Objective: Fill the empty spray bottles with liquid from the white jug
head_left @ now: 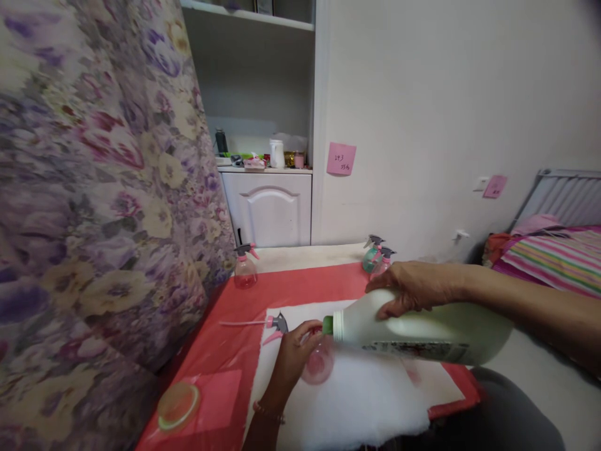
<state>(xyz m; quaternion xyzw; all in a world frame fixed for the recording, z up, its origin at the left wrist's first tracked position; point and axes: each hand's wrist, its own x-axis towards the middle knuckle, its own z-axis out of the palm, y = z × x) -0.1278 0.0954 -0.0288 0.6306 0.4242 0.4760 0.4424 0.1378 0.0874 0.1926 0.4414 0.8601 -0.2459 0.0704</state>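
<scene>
My right hand (413, 287) grips a large white jug with a green neck (422, 329), tipped on its side so that its mouth meets a small pink spray bottle body (318, 364). My left hand (293, 354) is wrapped round that pink bottle, holding it on a white cloth (366, 401). The bottle's spray head with its long tube (270, 322) lies loose on the cloth just left of my left hand. A round cap or lid (178, 406) lies on the red cover near the front left.
A red cover (305, 282) lies over the table. A pink spray bottle (245, 266) stands at its back left; two more spray bottles (377, 255) stand at the back. A floral curtain (94, 188) hangs on the left. A white cabinet (270, 207) is behind, a striped bed (554, 257) on the right.
</scene>
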